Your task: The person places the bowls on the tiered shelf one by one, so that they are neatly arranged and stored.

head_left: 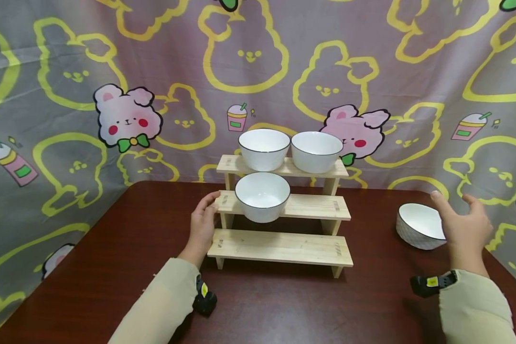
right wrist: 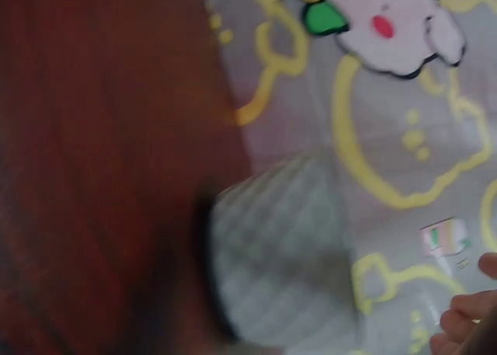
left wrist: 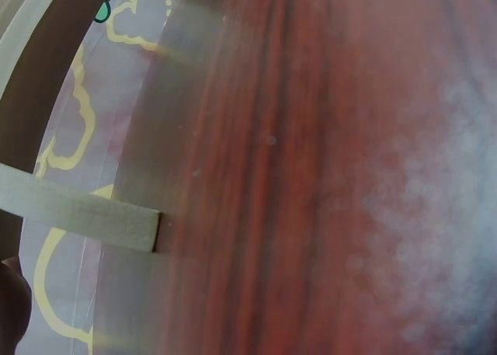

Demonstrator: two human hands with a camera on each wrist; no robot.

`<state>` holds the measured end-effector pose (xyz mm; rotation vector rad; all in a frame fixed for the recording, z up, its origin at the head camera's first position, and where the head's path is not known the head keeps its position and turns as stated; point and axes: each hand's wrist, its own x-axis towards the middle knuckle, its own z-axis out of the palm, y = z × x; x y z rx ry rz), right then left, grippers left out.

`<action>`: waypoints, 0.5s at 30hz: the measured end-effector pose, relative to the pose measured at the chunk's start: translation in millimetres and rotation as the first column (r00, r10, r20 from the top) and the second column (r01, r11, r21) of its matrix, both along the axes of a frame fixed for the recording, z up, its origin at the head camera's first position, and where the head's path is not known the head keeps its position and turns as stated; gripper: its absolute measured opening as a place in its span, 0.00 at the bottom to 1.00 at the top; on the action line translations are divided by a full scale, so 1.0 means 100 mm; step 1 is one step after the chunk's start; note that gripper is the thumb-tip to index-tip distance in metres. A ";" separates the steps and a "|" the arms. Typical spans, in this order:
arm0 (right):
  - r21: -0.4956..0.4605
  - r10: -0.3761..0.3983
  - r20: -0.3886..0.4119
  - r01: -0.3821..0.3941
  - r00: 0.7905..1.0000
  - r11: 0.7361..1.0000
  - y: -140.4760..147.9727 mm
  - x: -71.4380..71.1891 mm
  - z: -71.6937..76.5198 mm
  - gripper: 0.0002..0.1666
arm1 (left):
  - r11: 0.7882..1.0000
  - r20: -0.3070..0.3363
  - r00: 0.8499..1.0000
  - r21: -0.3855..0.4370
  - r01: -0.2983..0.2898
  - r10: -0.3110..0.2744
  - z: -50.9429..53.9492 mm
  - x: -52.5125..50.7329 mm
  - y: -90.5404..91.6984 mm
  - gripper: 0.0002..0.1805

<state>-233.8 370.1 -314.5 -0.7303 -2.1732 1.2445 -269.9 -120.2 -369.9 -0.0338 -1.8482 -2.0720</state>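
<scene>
My left hand (head_left: 204, 224) is at the left end of the middle tier of a three-tier wooden display stand (head_left: 279, 246), its fingertips touching the board's end. One white bowl (head_left: 262, 203) with a dark rim stands on that middle tier. Two more, a left bowl (head_left: 264, 150) and a right bowl (head_left: 317, 153), sit side by side on the top tier. Off to the right, my right hand (head_left: 466, 229) has thumb and fingers spread apart beside a tilted bowl (head_left: 419, 229), partly covering it. That bowl's quilted outer side shows, blurred, in the right wrist view.
The stand rests on a dark red-brown wooden table (head_left: 155, 253). Behind and around it hangs a cloth (head_left: 167, 62) printed with rabbits and drink cups. A black wrist camera (head_left: 204, 298) is strapped to the left wrist, another wrist camera (head_left: 430, 284) to the right.
</scene>
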 end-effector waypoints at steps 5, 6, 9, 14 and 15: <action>-0.035 -0.004 -0.013 0.003 1.000 0.999 0.06 -0.03 -0.18 0.50 | 1.000 0.000 1.000 0.001 0.008 -0.008 0.01 -0.01 0.00 0.19; -0.039 -0.001 -0.008 0.001 1.000 0.999 0.07 -0.04 -0.21 0.51 | 1.000 0.000 1.000 0.001 0.011 -0.011 0.01 -0.01 -0.01 0.19; -0.017 0.036 0.036 -0.035 0.999 0.999 0.10 -0.06 -0.29 0.54 | 1.000 -0.001 1.000 -0.005 0.007 -0.007 0.01 -0.01 -0.01 0.19; 0.070 0.102 0.101 -0.110 0.990 0.991 0.14 -0.08 -0.39 0.58 | 1.000 0.002 1.000 0.011 0.001 -0.001 0.01 0.00 0.00 0.20; 0.088 0.106 0.110 -0.116 0.988 0.989 0.15 -0.08 -0.41 0.58 | 1.000 0.001 1.000 0.014 0.001 -0.001 0.01 0.01 0.00 0.20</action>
